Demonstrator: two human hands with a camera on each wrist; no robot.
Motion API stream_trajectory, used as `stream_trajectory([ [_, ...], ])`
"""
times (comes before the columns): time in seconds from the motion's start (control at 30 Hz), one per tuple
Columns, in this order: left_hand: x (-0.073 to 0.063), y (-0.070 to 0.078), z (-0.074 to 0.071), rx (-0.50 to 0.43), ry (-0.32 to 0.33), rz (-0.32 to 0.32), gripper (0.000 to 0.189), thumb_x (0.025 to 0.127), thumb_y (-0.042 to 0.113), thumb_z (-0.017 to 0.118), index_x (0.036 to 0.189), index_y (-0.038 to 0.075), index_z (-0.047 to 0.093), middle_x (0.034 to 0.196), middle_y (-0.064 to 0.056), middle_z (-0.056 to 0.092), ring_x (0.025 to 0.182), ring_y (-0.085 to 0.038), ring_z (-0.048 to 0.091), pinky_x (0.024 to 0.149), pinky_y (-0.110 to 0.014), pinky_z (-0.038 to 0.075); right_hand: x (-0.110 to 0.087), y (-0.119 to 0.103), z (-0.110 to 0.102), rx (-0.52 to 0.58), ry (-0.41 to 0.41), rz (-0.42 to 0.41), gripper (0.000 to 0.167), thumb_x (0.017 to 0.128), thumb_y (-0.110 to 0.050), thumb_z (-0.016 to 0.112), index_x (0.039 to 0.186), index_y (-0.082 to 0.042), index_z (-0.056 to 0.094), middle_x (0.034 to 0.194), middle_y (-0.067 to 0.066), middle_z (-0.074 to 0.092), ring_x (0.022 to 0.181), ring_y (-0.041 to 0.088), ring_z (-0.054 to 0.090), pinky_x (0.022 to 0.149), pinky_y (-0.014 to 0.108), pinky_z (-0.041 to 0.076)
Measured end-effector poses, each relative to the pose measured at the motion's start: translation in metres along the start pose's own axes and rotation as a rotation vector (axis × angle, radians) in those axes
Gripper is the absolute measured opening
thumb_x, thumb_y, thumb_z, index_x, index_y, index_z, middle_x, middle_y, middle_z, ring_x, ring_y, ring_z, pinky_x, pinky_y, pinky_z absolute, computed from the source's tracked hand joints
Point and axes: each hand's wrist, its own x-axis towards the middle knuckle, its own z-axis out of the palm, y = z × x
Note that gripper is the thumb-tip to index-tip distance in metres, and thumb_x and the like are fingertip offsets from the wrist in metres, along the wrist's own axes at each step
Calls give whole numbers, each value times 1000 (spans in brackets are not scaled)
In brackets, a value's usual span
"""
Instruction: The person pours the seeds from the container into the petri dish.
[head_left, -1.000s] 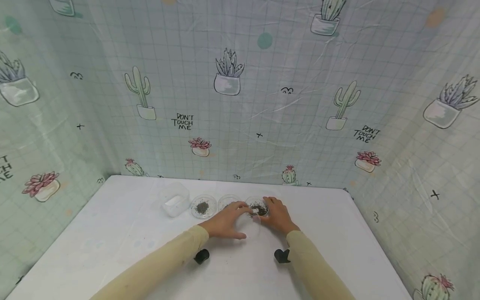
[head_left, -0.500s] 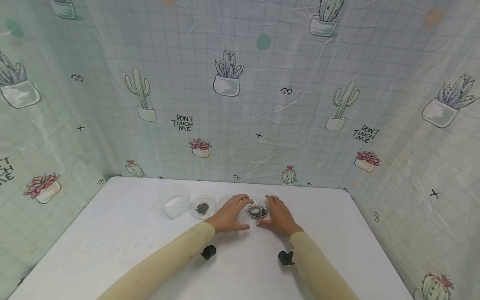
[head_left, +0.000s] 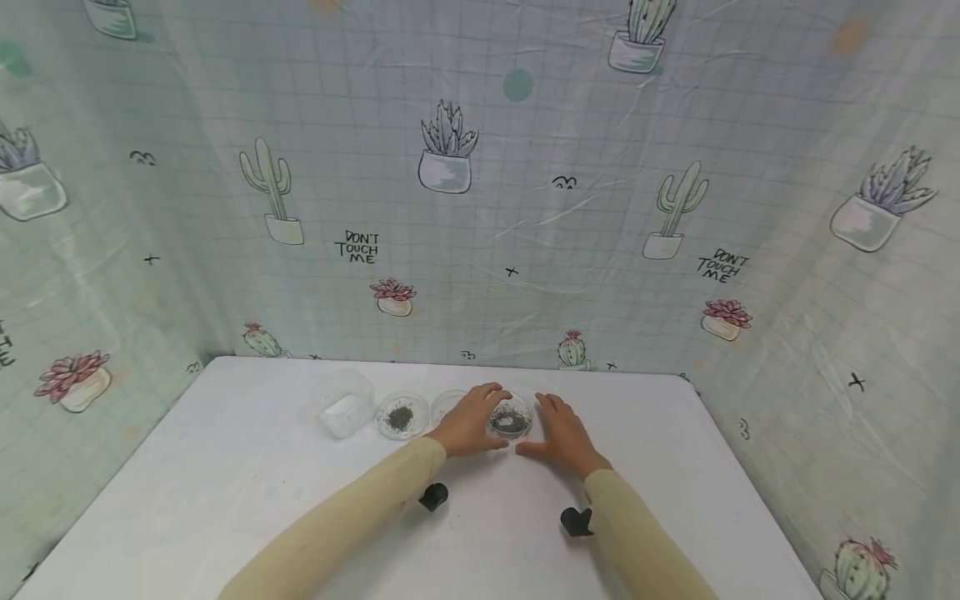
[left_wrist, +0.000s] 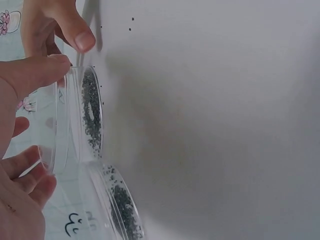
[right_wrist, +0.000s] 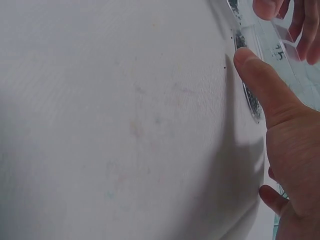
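My left hand grips a clear round petri dish lid by its edge, thumb on one side and fingers on the other. The lid hovers just above the rightmost petri dish, which holds dark granules and a small whitish patch. On that dish's right side is my right hand, fingers and thumb spread around it and holding nothing. Whether the right thumb touches the dish is unclear. Partly behind my left hand sits a middle petri dish, also with dark granules in the left wrist view.
Further left stands another petri dish with a heap of dark granules. Beside it is a clear plastic container with something white in it. A few stray granules lie on the white table. A patterned curtain surrounds the table.
My left hand has carried the lid from in front of the rightmost dish to over it. My right hand has stayed beside that dish, its fingers spreading slightly away.
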Motion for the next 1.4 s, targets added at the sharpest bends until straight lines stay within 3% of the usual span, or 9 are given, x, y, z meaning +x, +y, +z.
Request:
stream_trajectory([
  [0.7,16,4,9,76,-60,-32,71,83,38,74,142,15,44,151,-13,38,140,-30,38,113,-44,39,-7,-6,-11,24,-10,13,104,68,-50,83,148,-5,35,149,20,40,136,39,40,112,53,37],
  [1.4,21,7,11,56,-163,-115,67,87,36,70,144,13,43,153,-13,36,143,-30,34,117,-44,34,-11,-5,-6,22,-21,14,103,68,-50,83,148,-6,35,149,18,40,138,37,39,114,51,36],
])
